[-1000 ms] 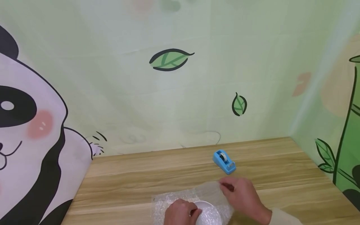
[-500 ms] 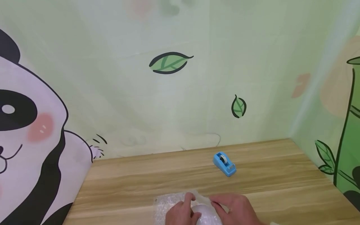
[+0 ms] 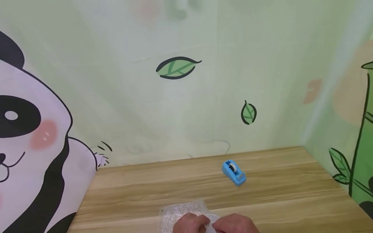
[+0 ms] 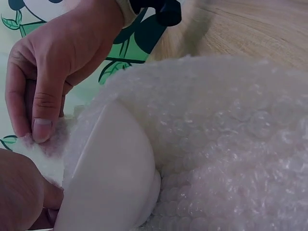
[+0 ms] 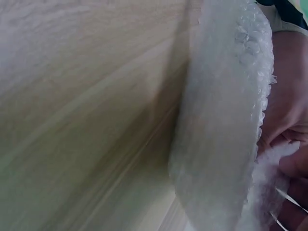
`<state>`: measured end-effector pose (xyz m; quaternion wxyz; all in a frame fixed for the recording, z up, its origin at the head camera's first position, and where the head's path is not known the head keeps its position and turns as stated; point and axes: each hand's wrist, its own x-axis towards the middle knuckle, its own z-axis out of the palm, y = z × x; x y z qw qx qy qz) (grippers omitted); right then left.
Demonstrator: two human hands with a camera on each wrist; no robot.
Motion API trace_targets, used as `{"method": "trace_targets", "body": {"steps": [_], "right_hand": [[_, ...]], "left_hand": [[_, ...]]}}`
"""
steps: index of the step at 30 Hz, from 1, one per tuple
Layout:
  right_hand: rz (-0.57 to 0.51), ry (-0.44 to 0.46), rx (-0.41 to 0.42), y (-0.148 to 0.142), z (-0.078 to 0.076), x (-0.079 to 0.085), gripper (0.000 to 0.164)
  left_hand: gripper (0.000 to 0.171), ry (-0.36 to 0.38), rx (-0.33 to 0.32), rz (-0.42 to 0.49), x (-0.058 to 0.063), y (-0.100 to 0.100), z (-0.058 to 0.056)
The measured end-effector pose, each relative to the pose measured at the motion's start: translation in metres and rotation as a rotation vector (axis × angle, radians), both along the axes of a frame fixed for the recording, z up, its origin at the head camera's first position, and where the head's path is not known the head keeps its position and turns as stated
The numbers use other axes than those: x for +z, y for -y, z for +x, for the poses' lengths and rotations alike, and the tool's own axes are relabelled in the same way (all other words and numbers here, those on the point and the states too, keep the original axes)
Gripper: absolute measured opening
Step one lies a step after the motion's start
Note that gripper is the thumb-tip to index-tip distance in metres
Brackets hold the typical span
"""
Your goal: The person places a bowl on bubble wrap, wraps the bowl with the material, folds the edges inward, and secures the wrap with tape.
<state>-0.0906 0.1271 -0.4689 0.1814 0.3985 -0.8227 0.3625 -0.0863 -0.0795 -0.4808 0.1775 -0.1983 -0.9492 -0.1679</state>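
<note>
From where I stand, both hands are close together at the near edge of the surface [image 3: 131,184], busy over a white bowl [image 4: 113,168] that sits in a sheet of bubble wrap [image 4: 240,139]. The wrap lies behind and around the bowl's foot and side, and some of it spreads flat toward the person's left.

The right hand [image 3: 237,223] pinches a raised edge of the wrap between thumb and bent fingers, drawn in close to the rim. The left hand [image 3: 189,224] is bent at the bowl's rim, right beside it; whether it grips the rim or the film, or merely presses, I cannot tell, since its fingertips are mostly hidden.

To my eye this is the folding step: the right-side flap is being brought over the bowl, while the left part of the sheet is not yet folded up. The next move seems to call for laying that pinched edge snugly over the rim and pinning it there, so one hand can be spared. The film looks springy and would likely lift if let go early.

A blue tape dispenser [image 3: 234,172] stands farther back, touched by neither hand, handy should the fold need fastening.
</note>
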Motion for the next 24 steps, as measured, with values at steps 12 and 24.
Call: {"method": "trace_targets", "body": {"steps": [12,24], "right_hand": [[0.294,-0.187,0.066,-0.025,-0.029,0.014,0.023],[0.272,-0.216,0.065,-0.036,-0.022,0.007,0.018]], "left_hand": [[0.028,-0.318,0.030,0.069,-0.013,-0.003,-0.005],[0.026,-0.326,0.082,0.110,-0.017,-0.008,-0.002]]}}
